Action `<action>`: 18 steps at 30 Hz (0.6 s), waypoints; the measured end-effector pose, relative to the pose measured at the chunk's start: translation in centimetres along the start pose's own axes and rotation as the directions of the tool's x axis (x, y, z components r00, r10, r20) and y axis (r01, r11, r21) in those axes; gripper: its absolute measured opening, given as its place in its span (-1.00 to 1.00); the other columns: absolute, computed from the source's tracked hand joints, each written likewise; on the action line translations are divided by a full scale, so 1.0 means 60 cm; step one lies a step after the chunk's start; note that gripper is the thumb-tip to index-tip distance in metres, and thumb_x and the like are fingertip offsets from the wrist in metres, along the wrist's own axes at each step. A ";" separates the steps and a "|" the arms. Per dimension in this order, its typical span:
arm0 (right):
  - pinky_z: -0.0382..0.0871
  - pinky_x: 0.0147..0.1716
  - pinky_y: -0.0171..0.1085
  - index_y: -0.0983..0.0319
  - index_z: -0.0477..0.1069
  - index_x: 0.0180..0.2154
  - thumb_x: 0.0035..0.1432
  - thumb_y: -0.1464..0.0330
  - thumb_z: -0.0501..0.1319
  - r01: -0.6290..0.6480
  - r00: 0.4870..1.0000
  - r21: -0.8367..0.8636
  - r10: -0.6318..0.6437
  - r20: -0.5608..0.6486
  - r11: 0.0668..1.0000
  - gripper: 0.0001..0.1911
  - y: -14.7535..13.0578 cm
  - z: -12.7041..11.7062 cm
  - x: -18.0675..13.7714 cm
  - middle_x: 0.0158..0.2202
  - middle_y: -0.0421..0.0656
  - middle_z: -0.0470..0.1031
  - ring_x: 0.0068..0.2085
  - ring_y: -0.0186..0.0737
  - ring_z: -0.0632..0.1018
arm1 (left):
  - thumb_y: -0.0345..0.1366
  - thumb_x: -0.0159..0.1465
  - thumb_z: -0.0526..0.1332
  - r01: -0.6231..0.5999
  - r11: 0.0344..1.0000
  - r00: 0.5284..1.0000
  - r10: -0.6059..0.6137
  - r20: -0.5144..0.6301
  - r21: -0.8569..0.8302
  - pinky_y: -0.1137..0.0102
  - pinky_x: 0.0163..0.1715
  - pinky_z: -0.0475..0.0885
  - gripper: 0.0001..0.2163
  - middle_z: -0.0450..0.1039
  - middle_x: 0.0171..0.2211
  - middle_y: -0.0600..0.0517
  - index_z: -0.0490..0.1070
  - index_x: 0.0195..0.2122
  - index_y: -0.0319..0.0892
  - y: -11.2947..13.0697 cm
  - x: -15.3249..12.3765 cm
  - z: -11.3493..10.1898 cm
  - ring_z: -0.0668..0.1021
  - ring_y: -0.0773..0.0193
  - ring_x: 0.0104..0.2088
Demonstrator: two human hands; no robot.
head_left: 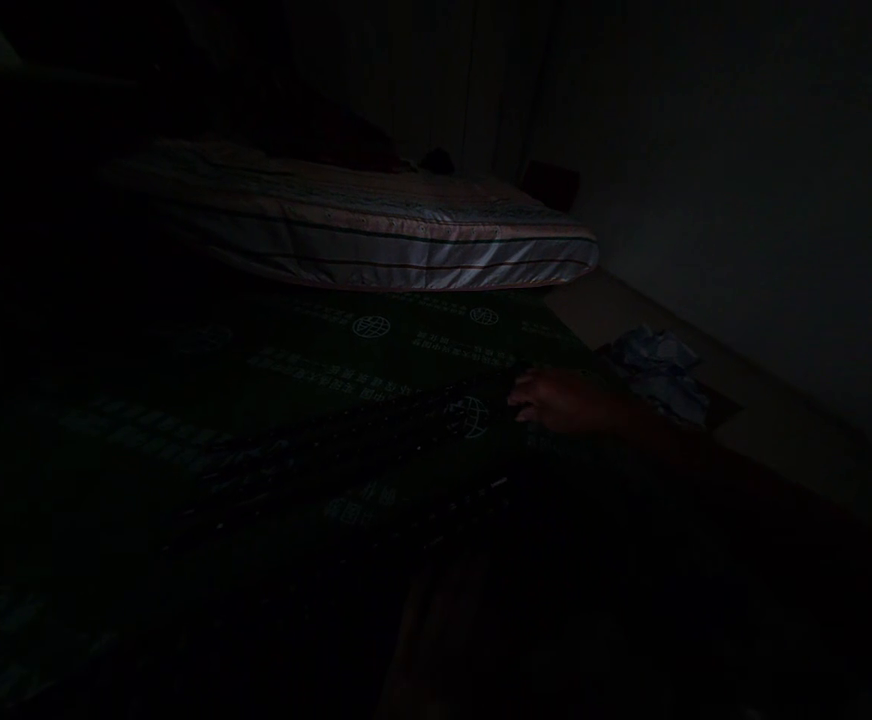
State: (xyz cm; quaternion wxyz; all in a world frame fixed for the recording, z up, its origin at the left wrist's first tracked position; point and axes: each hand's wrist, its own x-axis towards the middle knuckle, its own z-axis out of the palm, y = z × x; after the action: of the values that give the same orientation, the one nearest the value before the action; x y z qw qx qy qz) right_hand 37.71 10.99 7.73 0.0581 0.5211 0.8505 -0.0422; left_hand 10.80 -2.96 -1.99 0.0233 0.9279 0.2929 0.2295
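Note:
The scene is very dark. My right hand (552, 400) reaches in from the right with its fingers bent and closed on the end of a dark, light-flecked cloth (346, 430). That cloth stretches in a long band to the left over a green printed sheet (421, 360) with pale globe logos and lettering. Nearer to me, more dark flecked material (451, 510) lies across the sheet. At the bottom middle is a dim skin-toned shape (443, 620); whether it is my left hand or a leg is lost in shadow.
A mattress (436, 250) with a striped cover lies behind the green sheet. Crumpled pale fabric or plastic (661, 370) rests on the floor at right, near a plain wall (743, 180). A dark reddish object (551, 185) stands beyond the mattress. The left side is nearly black.

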 end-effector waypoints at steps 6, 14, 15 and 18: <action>0.29 -0.24 -0.30 0.21 0.47 -0.17 0.19 0.42 0.12 -0.068 0.995 0.101 0.060 0.080 0.993 -0.80 -0.060 0.045 -0.115 -0.18 -0.08 0.51 -0.20 -0.21 0.52 | -0.24 0.31 0.13 -0.026 1.000 0.999 0.026 -0.023 0.010 0.03 0.05 0.28 -0.67 0.26 0.13 -0.14 0.29 0.08 -0.19 -0.007 -0.008 0.030 0.36 0.02 0.10; 0.29 -0.25 -0.29 0.22 0.45 -0.12 0.22 0.40 0.07 -0.086 0.995 0.052 0.083 0.053 0.995 -0.76 -0.075 0.070 -0.132 -0.14 -0.09 0.51 -0.17 -0.20 0.52 | -0.20 0.30 0.16 -0.008 1.000 0.999 0.009 -0.032 0.019 0.08 -0.05 0.38 -0.67 0.30 0.06 -0.10 0.29 0.05 -0.20 -0.002 -0.002 0.026 0.44 0.10 -0.02; 0.28 -0.26 -0.30 0.22 0.45 -0.12 0.22 0.41 0.07 -0.080 0.996 0.045 0.078 0.053 0.996 -0.76 -0.078 0.071 -0.130 -0.15 -0.09 0.51 -0.18 -0.21 0.52 | -0.20 0.30 0.16 -0.009 1.000 1.000 0.010 -0.030 0.021 0.09 -0.06 0.39 -0.67 0.31 0.05 -0.10 0.29 0.05 -0.20 -0.002 -0.002 0.024 0.44 0.11 -0.03; 0.28 -0.26 -0.31 0.21 0.45 -0.13 0.24 0.41 0.05 -0.065 0.996 0.006 0.065 0.057 0.998 -0.76 -0.087 0.072 -0.124 -0.16 -0.09 0.51 -0.18 -0.21 0.51 | -0.20 0.29 0.16 -0.016 0.999 1.000 0.017 -0.021 0.028 0.07 -0.05 0.38 -0.67 0.30 0.06 -0.11 0.29 0.05 -0.20 -0.004 -0.004 0.024 0.44 0.10 -0.01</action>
State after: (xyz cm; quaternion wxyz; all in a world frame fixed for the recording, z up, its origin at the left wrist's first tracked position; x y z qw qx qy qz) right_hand 36.65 1.52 4.57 0.0816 0.5472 0.8310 -0.0583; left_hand 11.12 -2.77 -3.41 0.0053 0.9280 0.2887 0.2354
